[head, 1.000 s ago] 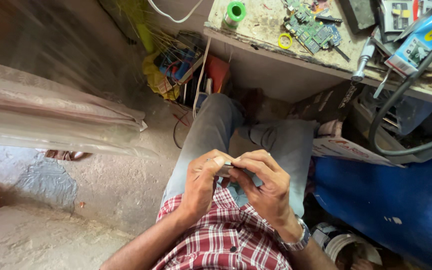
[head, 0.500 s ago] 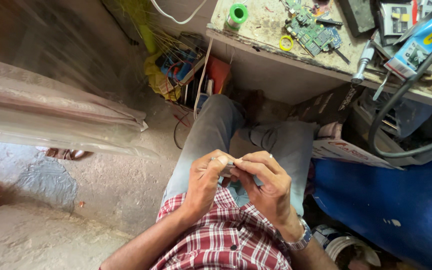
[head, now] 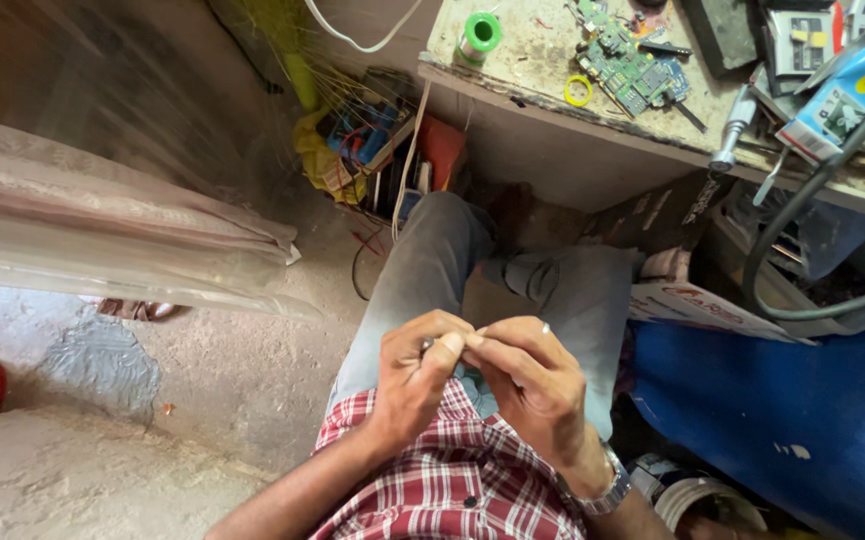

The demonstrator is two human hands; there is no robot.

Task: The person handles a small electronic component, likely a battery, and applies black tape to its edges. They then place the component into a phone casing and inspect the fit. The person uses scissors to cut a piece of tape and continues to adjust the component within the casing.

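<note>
both hands are pinching a tiny part point(head: 449, 343) over the lap, left hand point(head: 414, 380) closed on it, right hand point(head: 527, 385) curled with fingertips meeting it, so gripping lightly and staying close is probably helping.

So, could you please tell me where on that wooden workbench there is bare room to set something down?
The bare patch of the wooden workbench lies between the green tape roll and the yellow ring. Rightwards it is crowded: green circuit boards, tools, a blue-and-white tube.
</note>
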